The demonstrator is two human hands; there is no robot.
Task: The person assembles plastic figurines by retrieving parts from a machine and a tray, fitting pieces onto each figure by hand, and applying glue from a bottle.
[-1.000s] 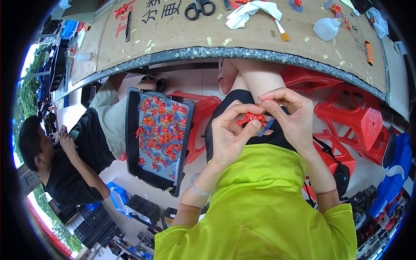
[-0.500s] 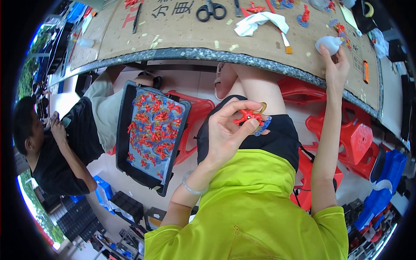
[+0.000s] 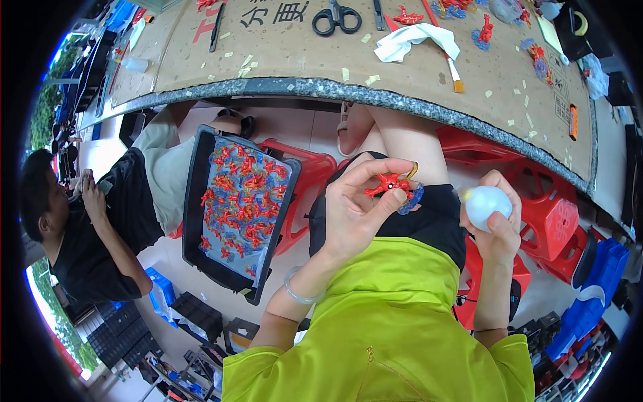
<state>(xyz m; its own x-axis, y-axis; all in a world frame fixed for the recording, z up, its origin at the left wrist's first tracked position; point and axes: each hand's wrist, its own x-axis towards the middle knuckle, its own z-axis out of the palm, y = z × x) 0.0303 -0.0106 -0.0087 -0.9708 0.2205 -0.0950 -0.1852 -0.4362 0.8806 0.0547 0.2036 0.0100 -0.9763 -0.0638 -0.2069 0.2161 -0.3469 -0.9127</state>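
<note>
Above my lap, my left hand [image 3: 355, 206] pinches a small red figurine [image 3: 390, 185] with a translucent blue base between thumb and fingers. A yellowish curved part stands up from it by my fingertip. To its right, my right hand [image 3: 497, 231] is wrapped round a white, round squeeze bottle [image 3: 488, 208], whose pale yellow tip points left toward the figurine. A short gap separates the tip from the figurine. At my left, a black tray [image 3: 193, 221] holds many similar red, blue and yellow figurines [image 3: 244, 201].
The cardboard-covered table [image 3: 288, 53] carries black scissors [image 3: 337, 19], a white cloth [image 3: 416, 43], a brush [image 3: 457, 80], an orange cutter [image 3: 573, 122] and loose figurines [image 3: 483, 32]. Red stools [image 3: 549, 221] stand under its edge. Another person [image 3: 100, 221] sits at the left.
My right hand has lifted the white squeeze bottle off the table and brought it down beside the figurine. My left hand keeps its pinch, almost unmoved.
</note>
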